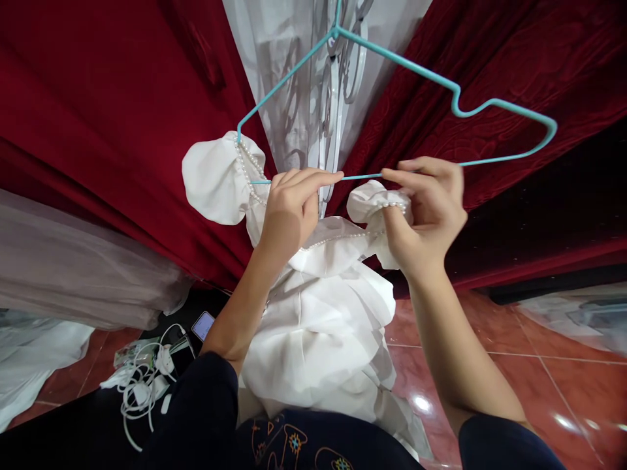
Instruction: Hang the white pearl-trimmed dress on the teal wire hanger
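A light-blue wire hanger (401,61) hangs at the top centre. From its left end hangs one puffy sleeve (215,179) of a white dress (313,326), edged with pearl-like beads. My left hand (294,205) is closed around the hanger's bottom bar, with the dress neckline just below. My right hand (428,209) pinches the other beaded sleeve (367,201) between thumb and fingers, its fingertips at the bottom bar. The hanger's right end shows bare of cloth. The dress drapes down toward my body.
Dark red curtains (122,98) hang on both sides, with white cloth and a white metal frame (333,111) between them. At the lower left are tangled white cables (140,395) and a phone (202,325) on a black surface. Reddish floor tiles (490,365) show at right.
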{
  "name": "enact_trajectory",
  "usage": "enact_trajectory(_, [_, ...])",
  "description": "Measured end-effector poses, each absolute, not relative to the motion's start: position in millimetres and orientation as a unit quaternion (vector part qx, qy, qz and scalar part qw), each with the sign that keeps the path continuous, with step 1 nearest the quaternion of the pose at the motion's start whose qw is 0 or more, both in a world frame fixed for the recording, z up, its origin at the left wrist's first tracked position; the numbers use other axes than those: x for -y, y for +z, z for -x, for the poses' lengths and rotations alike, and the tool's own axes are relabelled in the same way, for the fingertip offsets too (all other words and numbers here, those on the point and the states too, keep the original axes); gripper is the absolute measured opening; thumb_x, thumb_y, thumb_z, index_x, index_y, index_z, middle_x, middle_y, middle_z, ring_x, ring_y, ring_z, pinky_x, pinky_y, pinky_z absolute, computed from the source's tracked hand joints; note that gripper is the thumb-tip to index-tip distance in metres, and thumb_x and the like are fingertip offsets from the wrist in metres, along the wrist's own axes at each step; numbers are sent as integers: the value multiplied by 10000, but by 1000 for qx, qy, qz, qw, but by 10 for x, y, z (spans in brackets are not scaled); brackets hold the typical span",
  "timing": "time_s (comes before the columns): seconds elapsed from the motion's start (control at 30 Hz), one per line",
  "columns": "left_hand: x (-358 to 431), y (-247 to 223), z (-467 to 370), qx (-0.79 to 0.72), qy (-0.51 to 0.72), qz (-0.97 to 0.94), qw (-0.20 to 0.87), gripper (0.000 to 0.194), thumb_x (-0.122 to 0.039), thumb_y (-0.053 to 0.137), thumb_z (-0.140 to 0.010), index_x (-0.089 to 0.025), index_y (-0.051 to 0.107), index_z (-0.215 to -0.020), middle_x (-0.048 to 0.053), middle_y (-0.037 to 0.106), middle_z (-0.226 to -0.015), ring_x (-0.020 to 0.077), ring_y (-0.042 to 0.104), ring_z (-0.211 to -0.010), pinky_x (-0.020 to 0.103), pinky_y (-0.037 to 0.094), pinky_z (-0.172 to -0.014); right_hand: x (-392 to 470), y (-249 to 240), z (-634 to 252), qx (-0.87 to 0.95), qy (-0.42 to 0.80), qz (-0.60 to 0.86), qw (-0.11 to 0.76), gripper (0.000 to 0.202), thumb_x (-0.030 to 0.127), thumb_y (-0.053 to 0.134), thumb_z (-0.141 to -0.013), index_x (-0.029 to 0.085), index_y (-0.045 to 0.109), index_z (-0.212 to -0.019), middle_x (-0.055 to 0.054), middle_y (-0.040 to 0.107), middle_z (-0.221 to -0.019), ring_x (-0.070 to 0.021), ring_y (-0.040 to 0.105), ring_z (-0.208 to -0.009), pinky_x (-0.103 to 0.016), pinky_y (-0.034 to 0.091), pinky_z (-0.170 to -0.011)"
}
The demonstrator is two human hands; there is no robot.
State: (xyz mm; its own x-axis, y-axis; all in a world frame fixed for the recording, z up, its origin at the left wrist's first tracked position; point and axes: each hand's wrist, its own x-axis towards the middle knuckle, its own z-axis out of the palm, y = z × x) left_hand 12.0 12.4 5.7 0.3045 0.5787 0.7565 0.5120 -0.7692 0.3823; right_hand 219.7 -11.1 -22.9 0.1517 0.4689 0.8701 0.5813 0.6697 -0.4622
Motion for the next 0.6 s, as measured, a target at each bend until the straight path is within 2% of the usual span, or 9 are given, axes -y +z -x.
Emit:
enact_trajectory(0.07, [-100, 90, -112, -359, 474, -804, 30, 425, 45, 481, -971, -230, 768, -1120, -5, 795, -1122, 190, 702, -994, 368, 475, -964, 111, -263, -2377, 584, -92, 418, 690, 322, 135, 608, -803, 210, 763, -1075, -56, 615, -1117, -205, 631, -1100, -354, 531, -823])
enact_trajectory(0.13, [-78, 128, -95, -376, 461, -803, 26, 426, 62, 493, -955, -224, 776, -1094, -7, 795, -1108, 188, 701, -982, 367, 469, -963, 27, -274, -2676, 514, -128, 429, 732, 327, 35, 582, -708, 142, 725, -983, -46, 606, -1036, -135, 598, -916, -267, 427, -689])
enact_trajectory(0.2, [-62, 153, -80, -379, 453, -806, 29, 424, 69, 501, -943, -221, 781, -1076, -9, 794, -1097, 188, 700, -976, 368, 465, -964, -104, -219, -3000, 467, -139, 470, 736, 293, -52, 560, -673, 127, 641, -890, 1, 581, -922, -60, 479, -725, -241, 354, -647])
enact_trajectory(0.27, [-47, 161, -72, -382, 449, -808, 32, 424, 63, 504, -944, -224, 784, -1083, -9, 793, -1096, 188, 702, -980, 366, 461, -960, -221, -86, -3230, 445, -146, 503, 726, 279, -124, 561, -658, 137, 576, -756, 33, 522, -798, -59, 461, -720, -261, 329, -669])
enact_trajectory(0.33, [-29, 157, -74, -382, 449, -807, 29, 429, 60, 508, -945, -226, 784, -1106, -11, 794, -1108, 188, 700, -981, 362, 455, -951, -283, 98, -3298, 452, -148, 506, 720, 267, -127, 582, -690, 138, 582, -721, 37, 506, -755, -74, 491, -744, -293, 311, -691])
enact_trajectory(0.43, [-1, 148, -83, -380, 453, -806, 22, 432, 68, 513, -942, -221, 783, -1118, -11, 795, -1119, 184, 692, -966, 355, 446, -949, -300, 361, -3160, 503, -143, 466, 714, 213, -74, 595, -756, 129, 661, -767, 22, 528, -761, -72, 482, -720, -318, 281, -684])
enact_trajectory(0.6, [14, 166, -81, -383, 445, -809, 26, 431, 66, 503, -945, -212, 783, -1119, 0, 794, -1120, 187, 688, -959, 352, 443, -936, -388, 639, -2839, 597, -145, 385, 689, 232, -80, 596, -719, 116, 706, -775, -23, 586, -757, -72, 459, -691, -310, 266, -654])
